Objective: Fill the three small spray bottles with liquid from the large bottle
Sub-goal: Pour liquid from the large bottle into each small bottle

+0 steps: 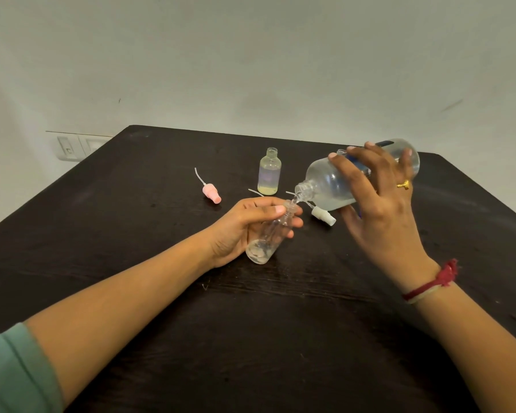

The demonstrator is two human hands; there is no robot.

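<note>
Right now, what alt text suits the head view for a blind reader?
A right hand pours from a large bottle into a small bottle held tilted by the left hand, at a dark table. Another open small bottle stands behind; a pink cap and a white cap lie nearby.

Dark brown wood-grained table (251, 338); pink spray cap (211, 193); white spray cap (323, 216); red wrist thread (429, 286); green sleeve (12, 374).

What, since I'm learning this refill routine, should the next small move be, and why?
Probably hold the large clear plastic bottle steady at this tilt in the right hand. Its neck sits over the mouth of the small clear bottle gripped by the left hand, a thin stream runs between them, and only a little liquid lies at that bottle's bottom.
</note>
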